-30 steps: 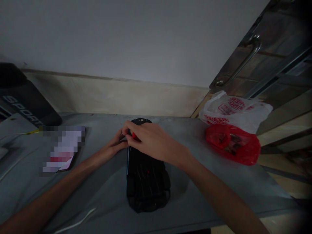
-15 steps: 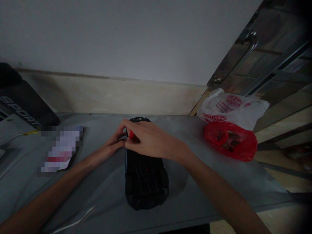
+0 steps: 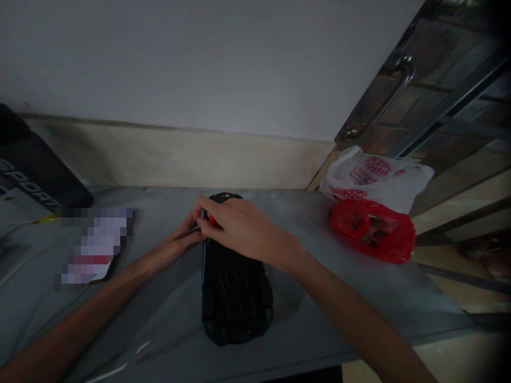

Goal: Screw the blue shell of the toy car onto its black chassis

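Note:
A black toy car, its underside turned up, lies lengthwise on the grey table. My right hand is over the car's far half, fingers closed around a small red-handled tool; its tip is hidden. At the car's left edge, my left hand has its fingers curled close to the right fingertips. The right hand partly covers them, so what they pinch is not clear.
Left on the table are a phone-like blurred object, a dark SPORT bottle and a white cable. A red plastic bag and a white plastic bag sit at the right. A wall borders the back.
The whole view has shifted slightly. Both hands stay at the car's far left side, and the right fingers around the red-handled tool have changed position a little.

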The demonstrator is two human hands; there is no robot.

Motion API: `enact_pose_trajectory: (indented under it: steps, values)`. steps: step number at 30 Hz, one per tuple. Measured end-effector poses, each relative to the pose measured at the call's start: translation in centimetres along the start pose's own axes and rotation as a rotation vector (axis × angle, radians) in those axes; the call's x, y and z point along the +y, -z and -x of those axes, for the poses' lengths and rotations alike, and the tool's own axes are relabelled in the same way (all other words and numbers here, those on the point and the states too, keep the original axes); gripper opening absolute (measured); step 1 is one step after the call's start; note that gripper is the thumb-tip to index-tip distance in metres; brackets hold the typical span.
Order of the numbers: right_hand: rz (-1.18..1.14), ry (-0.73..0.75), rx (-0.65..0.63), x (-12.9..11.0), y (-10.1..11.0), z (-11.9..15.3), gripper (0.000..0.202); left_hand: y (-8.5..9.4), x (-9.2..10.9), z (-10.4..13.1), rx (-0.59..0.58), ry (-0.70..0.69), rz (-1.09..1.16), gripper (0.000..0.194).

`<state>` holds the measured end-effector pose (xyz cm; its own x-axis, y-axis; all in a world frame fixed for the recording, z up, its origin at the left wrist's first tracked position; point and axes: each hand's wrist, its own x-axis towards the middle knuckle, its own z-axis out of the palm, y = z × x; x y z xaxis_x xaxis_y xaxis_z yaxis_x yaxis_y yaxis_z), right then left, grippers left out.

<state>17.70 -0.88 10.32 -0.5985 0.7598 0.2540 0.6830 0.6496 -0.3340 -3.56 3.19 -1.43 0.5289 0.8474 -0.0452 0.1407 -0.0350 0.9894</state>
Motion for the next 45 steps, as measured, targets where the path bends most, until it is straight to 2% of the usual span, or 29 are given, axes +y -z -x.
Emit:
enact_pose_trajectory:
  steps: [5, 10, 15, 20, 27, 29, 32, 35, 36, 37, 39, 40, 42, 45]
  values:
    - [-0.048, 0.078, -0.018, 0.0, 0.3, 0.1, 0.02, 0.3, -0.8, -0.1, -0.026, -0.01, 0.018, 0.061]
    - [0.01, 0.011, -0.022, 0.0, 0.0, 0.1, 0.018, 0.1, -0.5, -0.2, -0.004, -0.053, 0.029, 0.066]
    - [-0.059, 0.044, -0.052, -0.1, 0.2, 0.2, 0.024, 0.1, -0.4, -0.3, -0.031, -0.026, 0.035, 0.074]
    - [0.004, 0.005, -0.022, 0.0, -0.1, 0.2, 0.016, 0.0, -0.1, -0.3, -0.017, -0.019, 0.044, 0.072]
    - [-0.13, 0.129, -0.079, 0.7, 0.5, 0.4, 0.016, -0.2, 0.2, -0.3, -0.029, -0.017, 0.073, 0.061]
    - [-0.167, 0.137, -0.056, 0.8, 1.0, 0.5, 0.015, -0.1, 0.0, -0.4, -0.048, -0.002, 0.098, 0.066]
    - [-0.222, 0.04, 0.038, 1.8, 1.9, 1.4, 0.017, -0.1, -0.3, -0.6, -0.03, 0.029, 0.121, 0.081]
    - [-0.184, -0.202, 0.176, 4.6, 2.9, 3.7, 0.019, -0.2, -0.4, -0.7, -0.035, 0.027, 0.118, 0.084]
    - [-0.151, -0.299, 0.175, 5.9, 3.0, 4.7, 0.019, -0.2, -0.4, -0.7, -0.037, 0.013, 0.118, 0.084]
    - [-0.13, -0.373, 0.127, 7.2, 3.0, 5.7, 0.018, -0.3, -0.4, -0.7, -0.035, 0.0, 0.12, 0.083]
    - [-0.219, -0.494, -0.193, 9.7, 2.6, 7.6, 0.015, -0.3, -0.3, -0.7, -0.036, 0.005, 0.125, 0.084]
    - [-0.241, -0.522, -0.255, 10.7, 2.2, 8.4, 0.012, -0.3, -0.3, -0.7, -0.032, 0.022, 0.126, 0.085]
    - [-0.259, -0.546, -0.278, 12.1, 1.2, 9.6, 0.011, -0.3, 0.0, -0.6, -0.015, 0.053, 0.122, 0.088]
    - [-0.264, -0.567, -0.239, 12.8, -0.4, 10.4, 0.019, -0.3, 0.1, -0.6, -0.008, 0.051, 0.123, 0.087]
